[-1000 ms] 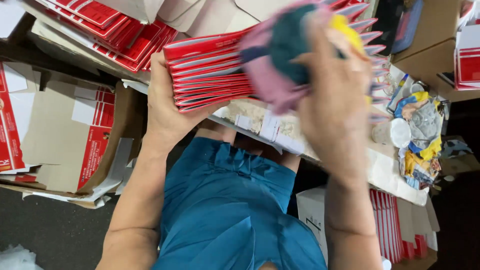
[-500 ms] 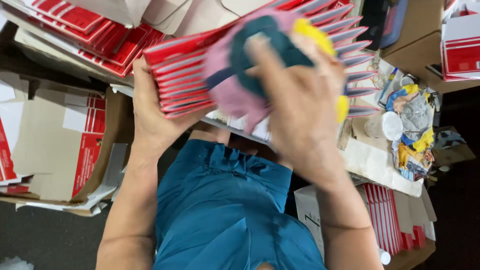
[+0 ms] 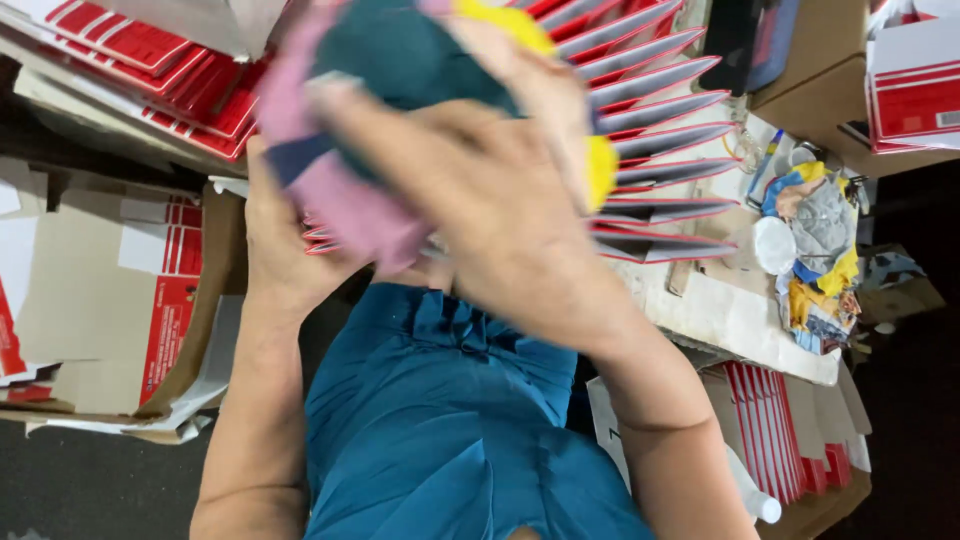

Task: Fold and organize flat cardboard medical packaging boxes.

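- Cluttered table (image 3: 735, 320) running up the right half of the view, pale top, near edge bare only in a narrow strip beside the teal-clad torso; little free room on it
- Flattened cardboard boxes (image 3: 110, 310) piled at far left, brown with red and white panels, edges overlapping and spilling toward the dark floor
- Open brown carton (image 3: 800, 430) below the table edge at right, holding red and white flat pieces stood on end, packed tight
- Another brown box (image 3: 830, 50) at top right, just beside a white and red carton (image 3: 915, 85), contents not visible
- Fanned stack of red and white flat packs (image 3: 660, 130) held up in the middle of the view, free edges splayed out to the right above the table, spaced apart like open pages
- More red flat packs (image 3: 150, 70) stacked at top left, lying behind the held stack
- Right hand (image 3: 500, 190) spread wide and pressed flat over a bundled cloth, fingers curled around it, close to the camera and blurred
- Bundled cloth (image 3: 390, 90), pink, dark teal and yellow, lying against the face of the fanned stack under the right hand
- Left hand (image 3: 285, 250) closed around the bound left end of the fanned stack, gripping from below
- Heap of coloured rags (image 3: 820, 250) on the table at right, yellow, blue and grey, near the tips of the fanned edges but apart from them
- Small white round lid (image 3: 773, 245) touching the rag heap's left side
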